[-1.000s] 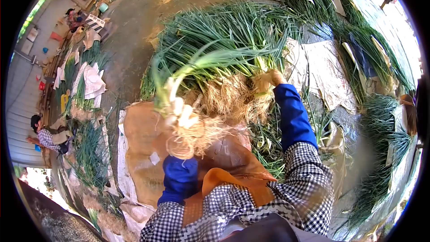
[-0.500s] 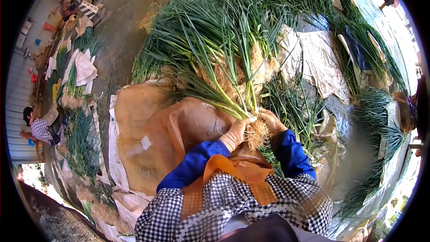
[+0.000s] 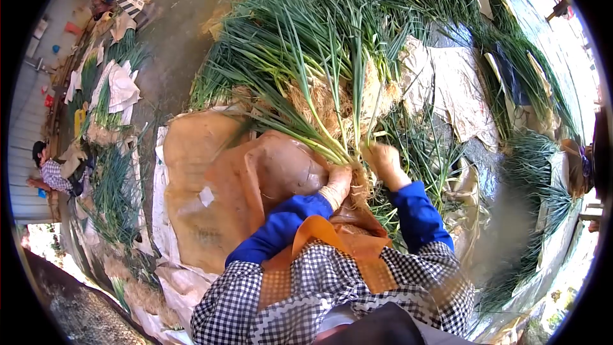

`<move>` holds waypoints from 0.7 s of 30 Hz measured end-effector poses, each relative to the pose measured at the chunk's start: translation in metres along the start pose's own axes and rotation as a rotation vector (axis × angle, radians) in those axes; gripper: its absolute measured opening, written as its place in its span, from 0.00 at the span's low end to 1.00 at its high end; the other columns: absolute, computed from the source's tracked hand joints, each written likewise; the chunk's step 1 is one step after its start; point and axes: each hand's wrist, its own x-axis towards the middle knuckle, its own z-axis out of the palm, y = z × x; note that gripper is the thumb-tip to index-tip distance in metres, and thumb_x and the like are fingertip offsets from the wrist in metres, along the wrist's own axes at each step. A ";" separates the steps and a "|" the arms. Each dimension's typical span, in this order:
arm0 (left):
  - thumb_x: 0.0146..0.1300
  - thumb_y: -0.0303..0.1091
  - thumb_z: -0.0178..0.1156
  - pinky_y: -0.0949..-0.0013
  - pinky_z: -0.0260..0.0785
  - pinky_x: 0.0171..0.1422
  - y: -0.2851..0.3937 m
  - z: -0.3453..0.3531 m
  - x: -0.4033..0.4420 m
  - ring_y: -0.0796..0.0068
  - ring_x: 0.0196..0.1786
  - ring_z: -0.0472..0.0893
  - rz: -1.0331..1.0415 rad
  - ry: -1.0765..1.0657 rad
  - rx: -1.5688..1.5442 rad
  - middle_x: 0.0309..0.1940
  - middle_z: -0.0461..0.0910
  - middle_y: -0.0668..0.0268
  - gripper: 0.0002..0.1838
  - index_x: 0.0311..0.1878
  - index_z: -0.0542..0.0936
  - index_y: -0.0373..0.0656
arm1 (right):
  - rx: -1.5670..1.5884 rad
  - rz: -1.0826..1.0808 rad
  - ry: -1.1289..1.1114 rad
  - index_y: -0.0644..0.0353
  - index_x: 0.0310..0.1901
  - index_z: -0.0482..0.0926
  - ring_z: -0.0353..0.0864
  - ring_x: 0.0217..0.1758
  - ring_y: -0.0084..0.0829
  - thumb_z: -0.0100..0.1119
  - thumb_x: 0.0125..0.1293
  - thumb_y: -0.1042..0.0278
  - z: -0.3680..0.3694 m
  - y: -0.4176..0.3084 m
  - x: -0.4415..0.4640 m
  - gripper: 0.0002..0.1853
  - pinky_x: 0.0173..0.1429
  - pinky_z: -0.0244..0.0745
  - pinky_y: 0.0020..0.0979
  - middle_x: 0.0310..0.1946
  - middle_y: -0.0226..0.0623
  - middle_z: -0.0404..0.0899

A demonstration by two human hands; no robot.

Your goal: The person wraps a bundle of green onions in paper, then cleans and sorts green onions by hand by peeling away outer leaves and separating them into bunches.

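My left hand (image 3: 338, 183) is wrapped round the lower stems of a bunch of green onions (image 3: 331, 144), just above my lap. The bunch's leaves fan up and to the left, and its pale roots (image 3: 361, 189) hang beside my fingers. My right hand (image 3: 385, 161) is closed, just right of the stems and apart from my left hand. A thin pale strip shows by its fingertips, but what they pinch is unclear. Beyond the bunch lies a big heap of green onions (image 3: 287, 32), with tangled straw-coloured roots facing me.
A brown apron sheet (image 3: 274, 160) covers my lap, beside a tan mat (image 3: 195, 198). White sacking (image 3: 456, 83) lies to the right. More green onions (image 3: 533, 160) line the right side. At the far left a person (image 3: 57, 176) sits by other onion piles.
My right hand has moved up and right, away from the roots and my left hand. The left hand has shifted slightly lower, still holding the bunch.
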 end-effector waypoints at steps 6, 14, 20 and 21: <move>0.51 0.26 0.61 0.74 0.71 0.30 0.010 0.000 0.000 0.75 0.25 0.76 0.188 -0.014 -0.141 0.26 0.77 0.68 0.09 0.37 0.77 0.36 | -0.386 -0.048 -0.737 0.53 0.44 0.75 0.82 0.33 0.35 0.47 0.64 0.52 0.028 0.095 -0.127 0.16 0.32 0.75 0.34 0.30 0.35 0.80; 0.50 0.26 0.61 0.76 0.70 0.32 0.018 0.006 -0.023 0.76 0.26 0.76 0.111 -0.064 -0.117 0.26 0.78 0.67 0.08 0.35 0.78 0.34 | 0.941 0.565 -0.167 0.60 0.39 0.78 0.77 0.25 0.24 0.47 0.65 0.45 0.019 0.022 0.053 0.23 0.32 0.71 0.25 0.27 0.34 0.80; 0.48 0.27 0.63 0.72 0.68 0.24 0.002 0.003 0.000 0.74 0.23 0.74 0.402 0.188 0.165 0.26 0.76 0.67 0.09 0.33 0.78 0.35 | -0.142 0.224 -0.086 0.54 0.26 0.79 0.80 0.21 0.35 0.48 0.64 0.54 0.037 0.008 0.073 0.17 0.20 0.72 0.37 0.18 0.35 0.78; 0.48 0.26 0.62 0.73 0.69 0.27 0.005 0.005 -0.003 0.74 0.25 0.75 0.214 0.214 0.115 0.26 0.76 0.67 0.09 0.34 0.78 0.35 | -0.117 0.220 -0.074 0.54 0.23 0.78 0.79 0.20 0.35 0.47 0.64 0.54 0.026 0.001 0.064 0.18 0.21 0.72 0.36 0.17 0.35 0.77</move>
